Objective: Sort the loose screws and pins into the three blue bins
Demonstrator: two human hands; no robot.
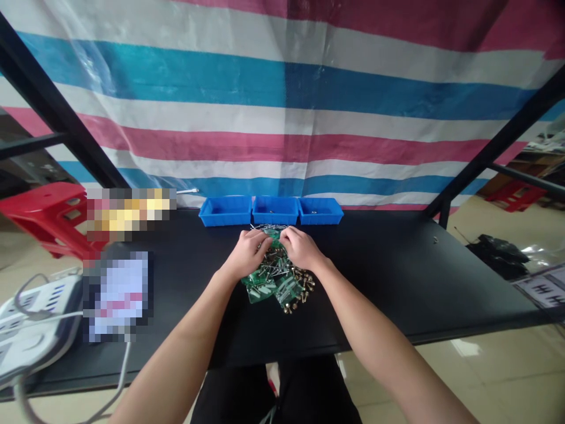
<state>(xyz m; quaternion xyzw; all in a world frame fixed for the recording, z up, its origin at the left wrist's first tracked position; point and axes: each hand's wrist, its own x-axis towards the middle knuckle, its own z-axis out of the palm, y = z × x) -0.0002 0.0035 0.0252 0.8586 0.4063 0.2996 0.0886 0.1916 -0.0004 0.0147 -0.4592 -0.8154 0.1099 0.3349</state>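
Note:
A heap of small green circuit boards, brass screws and thin metal pins (279, 281) lies in the middle of the black table (388, 271). My left hand (247, 252) and my right hand (300, 247) rest on the far side of the heap, fingers curled down into the parts and close together. What the fingertips pinch is too small to name. Three blue plastic trays stand in a row just beyond the hands: left tray (225, 211), middle tray (275, 209), right tray (320, 210).
A white power strip with grey cables (30, 330) sits at the table's left edge. Blurred-out items lie on the left of the table. A red stool (44, 215) stands beyond the left side. A striped tarp hangs behind, between black frame posts.

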